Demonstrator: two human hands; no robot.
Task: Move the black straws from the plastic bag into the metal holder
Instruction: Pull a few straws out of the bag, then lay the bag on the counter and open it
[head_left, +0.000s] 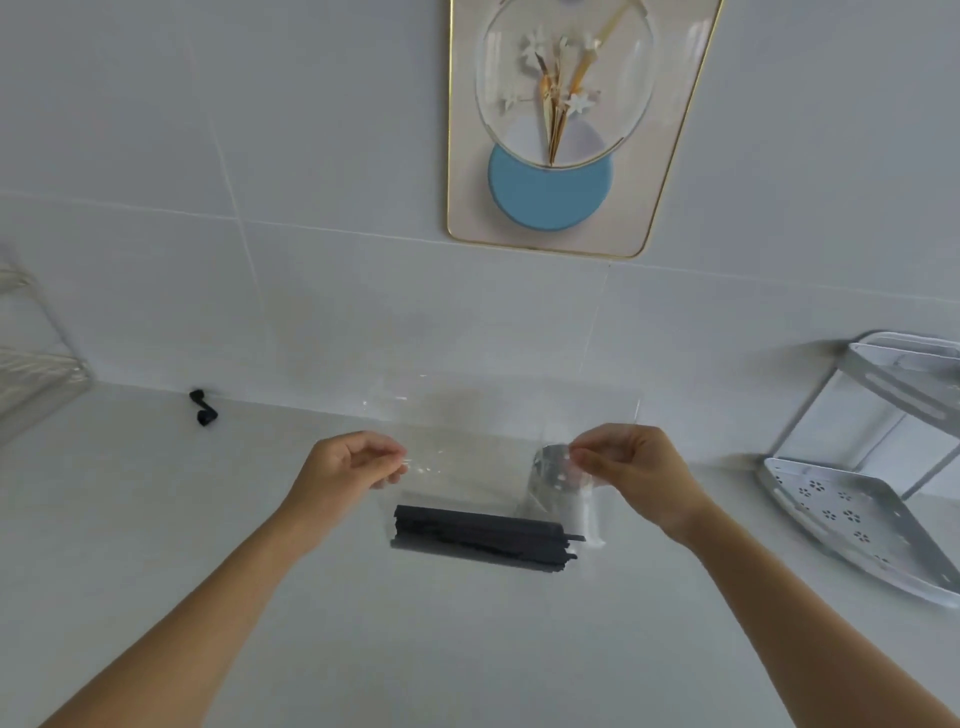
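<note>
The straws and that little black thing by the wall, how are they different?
The black straws are a long straight bundle inside the clear plastic bag; the little black thing is short, bent and bare. The straws hang between the left hand and right hand; it lies untouched. Both are black.

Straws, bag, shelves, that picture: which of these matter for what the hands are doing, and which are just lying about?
Part of the job:
straws, lying in the bag
bag, pinched by left hand and right hand
holder, behind the bag

Just there:
corner shelf
wire rack
black clip
picture
</note>
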